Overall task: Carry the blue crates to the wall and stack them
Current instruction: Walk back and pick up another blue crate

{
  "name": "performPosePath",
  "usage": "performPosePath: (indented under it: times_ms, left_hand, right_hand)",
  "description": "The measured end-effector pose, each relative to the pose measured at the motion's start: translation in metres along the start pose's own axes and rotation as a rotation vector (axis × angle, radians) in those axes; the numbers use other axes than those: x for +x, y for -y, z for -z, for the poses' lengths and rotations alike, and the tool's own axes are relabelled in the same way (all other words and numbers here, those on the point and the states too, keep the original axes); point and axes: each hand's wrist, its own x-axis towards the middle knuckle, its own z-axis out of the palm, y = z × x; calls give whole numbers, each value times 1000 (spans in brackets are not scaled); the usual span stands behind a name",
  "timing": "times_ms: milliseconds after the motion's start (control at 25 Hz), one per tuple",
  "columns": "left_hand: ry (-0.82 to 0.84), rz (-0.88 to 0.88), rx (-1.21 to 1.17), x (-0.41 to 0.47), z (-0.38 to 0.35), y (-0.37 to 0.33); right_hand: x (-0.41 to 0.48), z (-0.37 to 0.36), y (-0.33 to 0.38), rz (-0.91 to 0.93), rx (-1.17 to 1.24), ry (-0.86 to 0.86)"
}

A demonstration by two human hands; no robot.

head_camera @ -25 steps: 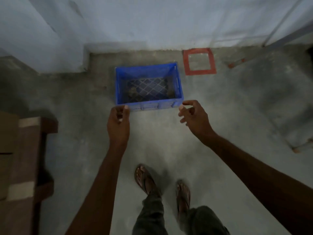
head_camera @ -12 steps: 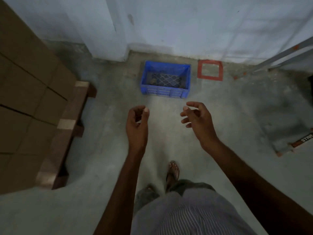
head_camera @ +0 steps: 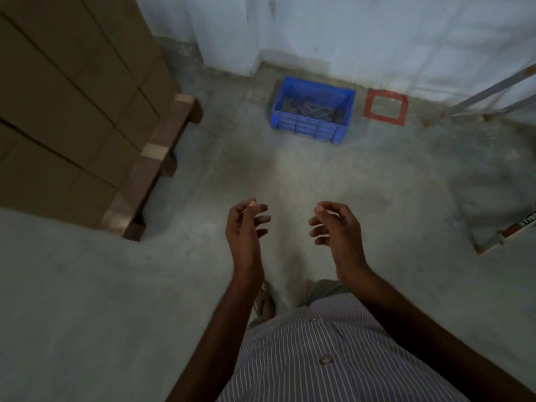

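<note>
While floored, crate (head_camera: 312, 110) (long axis wall-parallel).

We see a bright blue crate (head_camera: 311, 111) with a diamond-lattice bottom, beside a red square outline (head_camera: 385, 107) on the grey floor (head_camera: 87, 300). The wall (head_camera: 377, 33) is pale bluish white, the boxes (head_camera: 66, 91) plain brown, and the shirt (head_camera: 313, 358) finely striped white and grey.
</note>
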Motion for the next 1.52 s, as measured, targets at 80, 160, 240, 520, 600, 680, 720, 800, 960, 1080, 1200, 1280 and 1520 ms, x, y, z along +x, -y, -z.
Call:
performPosePath:
  times_ms: [80,160,240,520,600,680,720,800,960,1080,1200,1280,1520]
  left_hand:
    - [-49,14,-18,-35,24,11]
    - [-120,-11,-53,-74,48,23]
    - [-205,-26,-70,-113,66,39]
    - [-499,-131,-77,-297,144,112]
    - [-581,-202,-31,-342,174,129]
    - [-642,-220,-1,-380,206,143]
    - [-663,-223,-6,-402,225,151]
    - [-658,-235,4,-442,259,163]
    - [-599,-144,-79,-516,333,203]
    - [-617,-22,-152,-566,360,233]
    - [-639,55,-261,-615,371,259]
    - [-660,87,-289,-641,378,271]
    - [-798,66,-406,-753,387,320]
  right_hand:
    - [-29,7,-14,16,-22,89]
    - [-57,17,-27,40,-55,191]
    - [-81,31,-45,43,-105,269]
    - [-215,89,-126,44,-274,533]
    - [-254,94,-138,143,-381,635]
    - [-295,95,-153,255,-489,714]
    - [-320,96,-163,305,-514,745]
    - [-365,101,-182,392,-553,777]
    - [-454,117,-241,402,-578,752]
    - [-505,134,-280,209,-555,722]
    - [-545,163,-301,100,-557,800]
    - [-566,180,-311,50,-570,833]
    - [-643,240,-359,15,-589,949]
